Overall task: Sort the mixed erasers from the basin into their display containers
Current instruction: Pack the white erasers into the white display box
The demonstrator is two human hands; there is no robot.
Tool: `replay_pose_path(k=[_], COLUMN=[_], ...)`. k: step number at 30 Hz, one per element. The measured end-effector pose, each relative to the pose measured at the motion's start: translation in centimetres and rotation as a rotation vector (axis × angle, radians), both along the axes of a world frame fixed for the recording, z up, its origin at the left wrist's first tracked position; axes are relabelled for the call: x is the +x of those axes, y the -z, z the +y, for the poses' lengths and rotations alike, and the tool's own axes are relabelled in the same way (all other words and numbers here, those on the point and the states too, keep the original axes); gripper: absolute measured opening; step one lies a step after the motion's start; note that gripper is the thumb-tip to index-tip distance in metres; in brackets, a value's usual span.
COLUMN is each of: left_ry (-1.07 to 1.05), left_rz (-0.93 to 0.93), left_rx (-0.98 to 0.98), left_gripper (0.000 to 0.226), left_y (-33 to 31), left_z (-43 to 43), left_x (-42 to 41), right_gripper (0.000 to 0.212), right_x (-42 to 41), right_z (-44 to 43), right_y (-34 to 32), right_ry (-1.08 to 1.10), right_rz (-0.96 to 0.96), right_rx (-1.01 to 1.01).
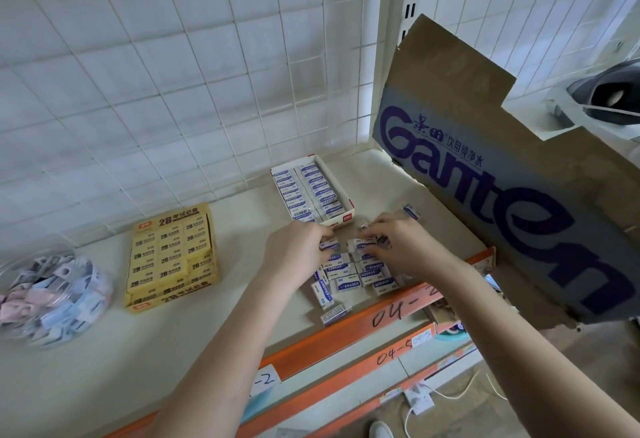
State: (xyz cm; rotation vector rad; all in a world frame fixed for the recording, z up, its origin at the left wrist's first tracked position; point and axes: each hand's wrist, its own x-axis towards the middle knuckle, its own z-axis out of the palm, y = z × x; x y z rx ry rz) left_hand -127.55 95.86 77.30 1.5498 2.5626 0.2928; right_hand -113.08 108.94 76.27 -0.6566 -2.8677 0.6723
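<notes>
Several loose white erasers with blue sleeves [346, 281] lie scattered on the shelf near its front edge. My left hand [298, 247] pinches one white eraser [329, 244] at the pile's top. My right hand [394, 242] grips another white eraser [362, 245] beside it. Just behind the hands stands the white display box [348, 210], filled with rows of the same erasers. One more eraser [411, 211] lies apart to the right. A yellow display box of 2B erasers [173, 257] sits to the left.
A clear round tub [52, 299] of pastel erasers stands at the far left. A large Ganten cardboard sheet [502, 178] leans over the shelf's right side. A wire grid backs the shelf. Orange shelf edges [346, 333] with handwritten labels run below.
</notes>
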Motion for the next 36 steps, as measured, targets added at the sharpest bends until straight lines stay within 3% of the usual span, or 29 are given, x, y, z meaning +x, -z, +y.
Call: replay_pose_path(k=[6, 9, 13, 16, 20, 22, 28, 33, 36], left_ry=[0.092, 0.125, 0.050, -0.106, -0.175, -0.210, -0.261, -0.248, -0.273], left_rz=[-0.125, -0.122, -0.263, -0.442, -0.678, -0.781, -1.002, -0.871, -0.747], left_rx=[0.228, 0.325, 0.490, 0.583, 0.619, 0.653, 0.759, 0.738, 0.722], left_gripper=[0.049, 0.049, 0.050, 0.041, 0.007, 0.015, 0.016, 0.019, 0.017], left_y=[-0.4, -0.6, 0.1, 0.3, 0.3, 0.3, 0.2, 0.5, 0.3], left_z=[-1.4, -1.7, -2.1, -2.4, -2.1, -2.0, -1.7, -1.4, -1.6], left_x=[0.1, 0.4, 0.2, 0.2, 0.5, 0.6, 1.6, 1.8, 1.4], right_gripper=[0.032, 0.026, 0.020, 0.018, 0.008, 0.006, 0.002, 0.006, 0.016], right_x=[-0.5, -1.3, -1.8, -1.9, -2.3, -2.4, -2.0, -1.8, -1.3], right_z=[-1.3, -2.4, -3.0, -2.9, -3.6, -4.0, -3.8, -3.6, -2.2], right_y=[-0.9, -1.3, -1.5, -1.7, -2.1, -2.4, -2.8, -2.1, -1.5], right_ry=[0.001, -0.042, 0.057, 0.201, 0.242, 0.229, 0.215, 0.200, 0.158], right_rz=[0.268, 0.307, 0.324, 0.395, 0.467, 0.486, 0.499, 0.467, 0.327], right_rx=[-0.053, -0.142, -0.183, -0.401, -0.700, -0.776, -0.731, -0.604, -0.254])
